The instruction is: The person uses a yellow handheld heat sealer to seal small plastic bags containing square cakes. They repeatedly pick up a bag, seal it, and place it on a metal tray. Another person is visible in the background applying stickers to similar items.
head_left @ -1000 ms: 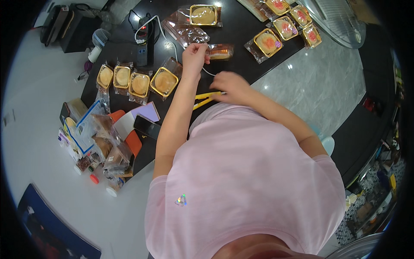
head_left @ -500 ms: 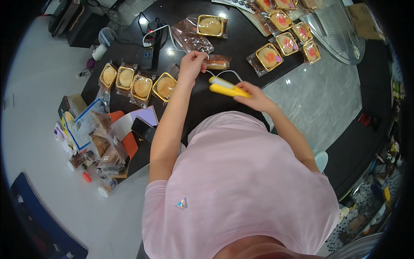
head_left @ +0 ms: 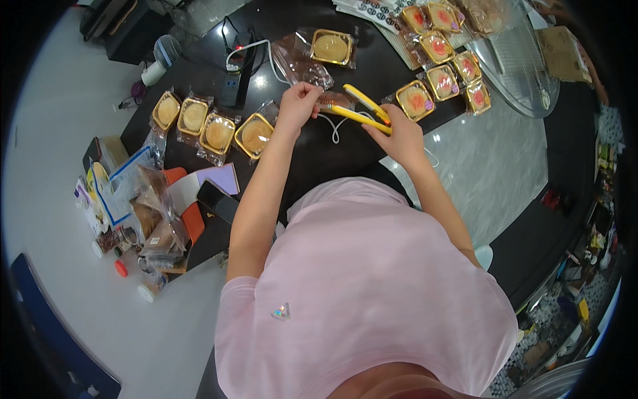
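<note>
My left hand point(head_left: 299, 106) pinches the edge of a clear plastic bag point(head_left: 339, 101), which seems to hold a packed pastry turned on its side. My right hand point(head_left: 402, 136) grips a yellow flat iron point(head_left: 355, 117) by its hinged end, its two arms spread apart in a V. The lower arm crosses in front of the bag and partly hides it; the upper arm is at the bag's right. A round pastry in a gold tray point(head_left: 331, 48), inside a clear bag, lies just beyond my hands. Brownish clear wrappers point(head_left: 296, 65) lie beside it.
Several bagged pastries point(head_left: 217, 132) stand in a row at the left; several red-topped ones point(head_left: 441, 81) are grouped at the right. A white cord point(head_left: 337, 130) loops under the iron. There is a power strip point(head_left: 232, 83), a microphone point(head_left: 163, 56), a phone point(head_left: 218, 199) and a wire rack tray point(head_left: 522, 66).
The flat iron's arms have swung from nearly together to wide apart, and my right hand has shifted right and slightly up. My left hand stays at the bag. The white cord has moved.
</note>
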Available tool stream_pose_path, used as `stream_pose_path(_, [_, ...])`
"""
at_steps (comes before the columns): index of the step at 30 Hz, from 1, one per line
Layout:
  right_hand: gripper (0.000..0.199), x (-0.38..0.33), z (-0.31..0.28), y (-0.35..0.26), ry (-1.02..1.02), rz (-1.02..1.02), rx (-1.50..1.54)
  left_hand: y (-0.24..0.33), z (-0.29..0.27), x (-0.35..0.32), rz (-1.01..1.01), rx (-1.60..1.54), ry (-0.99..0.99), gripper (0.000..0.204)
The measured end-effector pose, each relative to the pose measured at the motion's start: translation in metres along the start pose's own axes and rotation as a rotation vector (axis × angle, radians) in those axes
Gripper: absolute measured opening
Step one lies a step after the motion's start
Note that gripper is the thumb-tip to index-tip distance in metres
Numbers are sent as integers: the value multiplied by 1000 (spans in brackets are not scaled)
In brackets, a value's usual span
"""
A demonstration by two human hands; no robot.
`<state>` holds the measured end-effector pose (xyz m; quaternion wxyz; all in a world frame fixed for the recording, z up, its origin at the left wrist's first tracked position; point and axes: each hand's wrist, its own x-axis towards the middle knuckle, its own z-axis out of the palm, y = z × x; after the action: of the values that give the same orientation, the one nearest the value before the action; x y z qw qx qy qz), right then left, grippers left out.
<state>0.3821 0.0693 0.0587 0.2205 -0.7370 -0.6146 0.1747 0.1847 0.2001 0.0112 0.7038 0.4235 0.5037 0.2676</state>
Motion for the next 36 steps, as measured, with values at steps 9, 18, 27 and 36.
stream_pose_path(9, [37,23,0,7,-33,-165,-69,1,-7,7,66,33,-125,14])
stream_pose_path(18, [33,24,-11,5,-112,-78,28,0,-11,13,114,-48,-165,13])
stream_pose_path(27, [34,29,-1,-4,-143,-57,44,-1,-13,20,120,-10,-250,14])
stream_pose_path(36, [29,35,7,-1,-110,-114,-3,-3,-8,24,145,-70,-196,16])
